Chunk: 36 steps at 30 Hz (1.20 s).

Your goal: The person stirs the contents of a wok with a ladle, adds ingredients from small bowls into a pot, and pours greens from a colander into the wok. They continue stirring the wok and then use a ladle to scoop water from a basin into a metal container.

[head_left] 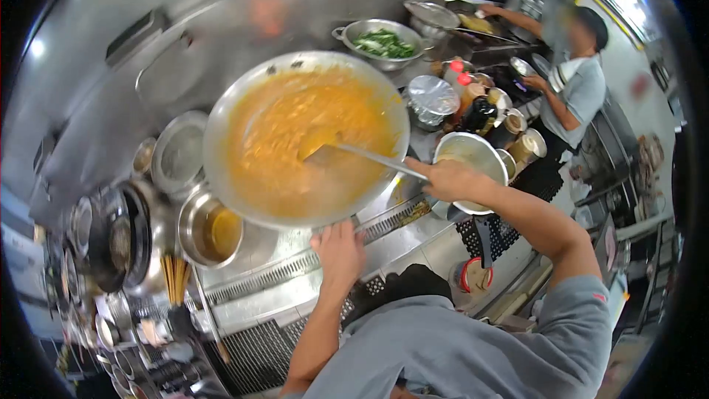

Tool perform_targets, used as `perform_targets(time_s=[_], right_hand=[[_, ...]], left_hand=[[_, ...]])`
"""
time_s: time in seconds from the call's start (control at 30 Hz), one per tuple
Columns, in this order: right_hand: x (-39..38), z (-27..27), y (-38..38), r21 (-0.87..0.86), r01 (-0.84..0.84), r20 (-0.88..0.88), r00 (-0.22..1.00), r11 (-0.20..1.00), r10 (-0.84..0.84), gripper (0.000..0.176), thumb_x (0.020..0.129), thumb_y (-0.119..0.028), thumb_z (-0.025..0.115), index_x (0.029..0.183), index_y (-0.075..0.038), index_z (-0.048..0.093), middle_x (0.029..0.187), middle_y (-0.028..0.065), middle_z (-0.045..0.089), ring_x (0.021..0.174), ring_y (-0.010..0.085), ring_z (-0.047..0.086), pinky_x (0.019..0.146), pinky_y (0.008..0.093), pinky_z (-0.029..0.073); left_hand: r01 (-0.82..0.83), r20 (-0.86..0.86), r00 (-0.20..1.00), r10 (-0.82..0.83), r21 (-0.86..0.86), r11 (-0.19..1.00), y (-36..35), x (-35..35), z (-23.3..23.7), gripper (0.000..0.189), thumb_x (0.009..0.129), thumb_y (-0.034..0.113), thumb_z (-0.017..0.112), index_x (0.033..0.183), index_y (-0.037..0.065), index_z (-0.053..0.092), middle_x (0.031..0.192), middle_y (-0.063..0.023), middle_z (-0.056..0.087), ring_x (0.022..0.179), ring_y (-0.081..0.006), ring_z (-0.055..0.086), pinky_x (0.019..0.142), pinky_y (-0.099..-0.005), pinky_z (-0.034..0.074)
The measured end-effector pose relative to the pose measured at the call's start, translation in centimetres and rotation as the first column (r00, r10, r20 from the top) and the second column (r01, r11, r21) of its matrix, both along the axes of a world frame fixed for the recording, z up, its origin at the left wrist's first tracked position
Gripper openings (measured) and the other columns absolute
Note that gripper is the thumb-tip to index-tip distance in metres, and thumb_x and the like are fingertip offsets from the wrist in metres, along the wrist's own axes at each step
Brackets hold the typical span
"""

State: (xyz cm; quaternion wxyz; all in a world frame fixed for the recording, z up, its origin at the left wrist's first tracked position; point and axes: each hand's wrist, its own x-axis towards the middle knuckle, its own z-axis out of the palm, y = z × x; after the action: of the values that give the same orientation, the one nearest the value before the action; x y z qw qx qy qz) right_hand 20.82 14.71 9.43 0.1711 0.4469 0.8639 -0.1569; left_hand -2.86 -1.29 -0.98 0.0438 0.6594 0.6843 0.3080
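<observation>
A large round wok (221, 129) holds a thick orange-yellow sauce (295, 118) with lumps and rising steam. My right hand (452, 179) is closed around the long metal handle of a wok spatula (377, 157). Its flat blade lies in the sauce near the middle of the wok. At the wok's near rim, my left hand (340, 251) grips the edge with curled fingers; the fingertips are partly hidden. Just beyond my right hand stands a pale pot (473, 146) with some liquid inside, partly behind my wrist.
A steel pot (209, 227) with yellow liquid stands left of the wok, near chopsticks (176, 279). Behind are a colander of chopped greens (384, 43) and a foil-covered container (431, 96). Bottles (480, 113) crowd the right side. A co-worker (576, 81) handles pans at the far right.
</observation>
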Motion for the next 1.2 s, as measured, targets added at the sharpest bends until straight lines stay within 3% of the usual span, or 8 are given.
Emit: perform_targets(time_s=[0.23,0.43,0.57,0.77,0.8,0.83,0.97,1.2], right_hand=[[5.3,0.1,11.8,-0.065,0.232,-0.366,0.899,0.971,-0.239,0.073,0.091,-0.052,0.060,0.145,-0.006,0.044,0.109,0.0207,0.069,0.100,0.0382,0.066,0.091,0.0453,0.051],[6.0,-6.0,31.4,-0.530,0.459,-0.597,0.396,0.713,-0.698,0.077,0.092,-0.055,0.061,0.142,0.002,0.044,0.101,0.0180,0.066,0.084,0.0265,0.069,0.074,0.0378,0.060],[2.7,-13.1,42.3,-0.822,0.340,-0.539,-0.203,0.457,-0.818,0.079,0.089,-0.056,0.064,0.136,0.003,0.042,0.114,0.0253,0.058,0.089,0.0351,0.067,0.074,0.0427,0.060],[-1.5,-18.9,48.7,-0.929,-0.086,-0.244,-0.588,0.360,-0.771,0.053,0.093,-0.031,0.060,0.132,0.000,0.043,0.116,0.0217,0.057,0.092,0.0410,0.066,0.073,0.0499,0.062],[-2.4,-19.7,49.4,-0.915,-0.157,-0.197,-0.626,0.370,-0.754,0.047,0.094,-0.024,0.057,0.131,0.001,0.044,0.116,0.0217,0.057,0.090,0.0421,0.066,0.072,0.0511,0.063],[-2.4,-18.5,48.9,-0.916,-0.135,-0.210,-0.643,0.379,-0.737,0.039,0.089,-0.006,0.045,0.126,0.006,0.042,0.116,0.0268,0.056,0.090,0.0447,0.066,0.073,0.0553,0.063],[-2.2,-17.1,51.1,-0.918,-0.172,-0.184,-0.615,0.358,-0.766,0.039,0.087,-0.002,0.042,0.122,0.015,0.037,0.113,0.0317,0.054,0.092,0.0455,0.066,0.079,0.0564,0.061],[-0.8,-7.5,42.5,-0.903,-0.104,-0.329,-0.459,0.417,-0.826,0.030,0.086,-0.001,0.046,0.111,0.014,0.049,0.106,0.0239,0.061,0.083,0.0364,0.069,0.078,0.0425,0.063]], left_hand=[[0.055,0.119,0.992,-0.051,-0.035,0.998,-0.3,-0.3,1.9,0.020,0.086,0.020,0.070,0.100,0.008,0.063,0.097,-0.0078,0.065,0.092,-0.0292,0.057,0.089,-0.0455,0.035],[-0.039,0.407,0.911,0.062,-0.065,0.997,0.7,-1.8,6.9,0.022,0.084,-0.002,0.066,0.106,0.000,0.063,0.108,-0.0179,0.064,0.102,-0.0299,0.063,0.087,-0.0374,0.052],[-0.193,0.609,0.753,0.249,-0.157,0.969,1.6,-6.6,11.8,0.018,0.094,0.000,0.057,0.112,-0.006,0.059,0.105,-0.0109,0.065,0.093,-0.0141,0.064,0.080,-0.0286,0.054],[-0.360,0.140,0.847,0.513,-0.558,0.748,6.2,-9.5,26.7,0.045,0.101,0.047,0.052,0.091,0.005,0.063,0.082,-0.0030,0.062,0.069,-0.0119,0.060,0.060,-0.0261,0.048],[-0.239,0.047,0.922,0.384,-0.713,0.659,4.5,-16.5,27.1,0.019,0.095,0.011,0.062,0.110,-0.001,0.062,0.094,-0.0093,0.069,0.083,-0.0168,0.067,0.072,-0.0305,0.055],[-0.335,-0.277,0.942,0.189,-0.736,0.588,6.8,-16.8,30.3,0.017,0.090,0.012,0.068,0.103,0.002,0.065,0.085,-0.0094,0.070,0.074,-0.0168,0.068,0.068,-0.0292,0.055],[-0.449,-0.418,0.870,0.262,-0.452,0.771,13.1,-18.5,34.3,0.019,0.092,0.017,0.063,0.103,0.001,0.064,0.079,-0.0093,0.067,0.072,-0.0135,0.064,0.065,-0.0298,0.052],[-0.028,0.531,0.798,0.286,-0.441,0.897,25.6,-11.5,27.4,0.054,0.097,0.028,0.061,0.138,-0.003,0.045,0.113,-0.0143,0.062,0.081,-0.0175,0.066,0.074,-0.0303,0.057]])
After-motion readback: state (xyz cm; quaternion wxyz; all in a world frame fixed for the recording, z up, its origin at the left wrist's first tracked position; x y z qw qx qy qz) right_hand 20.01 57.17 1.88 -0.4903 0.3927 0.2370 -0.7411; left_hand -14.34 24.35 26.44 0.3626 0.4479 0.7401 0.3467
